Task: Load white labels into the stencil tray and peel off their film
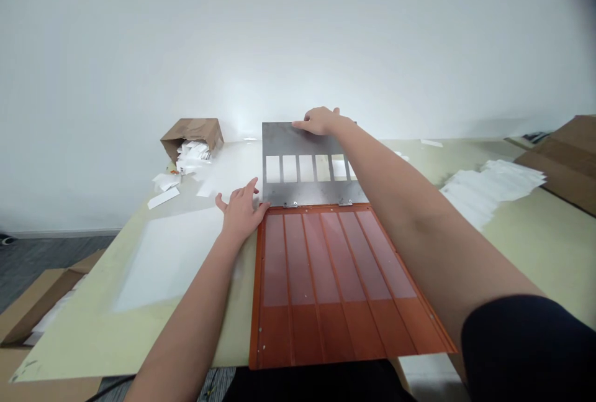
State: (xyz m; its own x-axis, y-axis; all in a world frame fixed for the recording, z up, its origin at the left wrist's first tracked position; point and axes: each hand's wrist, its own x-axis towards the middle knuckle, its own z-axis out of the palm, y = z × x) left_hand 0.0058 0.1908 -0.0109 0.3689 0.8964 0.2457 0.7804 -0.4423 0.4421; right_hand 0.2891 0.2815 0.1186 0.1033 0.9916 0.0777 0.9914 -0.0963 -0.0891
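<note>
An orange-brown board (347, 330) with several long grooves lies in front of me, and pale translucent strips (298, 253) rest in its grooves. Hinged to its far edge, a grey metal plate (284, 138) with a row of rectangular windows stands raised. My right hand (321, 120) grips the plate's top edge, thumb on the near face; the fingers behind it are partly hidden. At the board's far left corner is my left hand (241, 210), fingers spread, with the thumb touching the corner by the hinge.
On the table (186, 340), a small cardboard box (209, 132) spills white slips at back left. A white translucent sheet (162, 262) lies left of the board. White strips (493, 187) are fanned out at right beside brown cardboard (568, 159). An open carton (28, 299) sits below the table's left edge.
</note>
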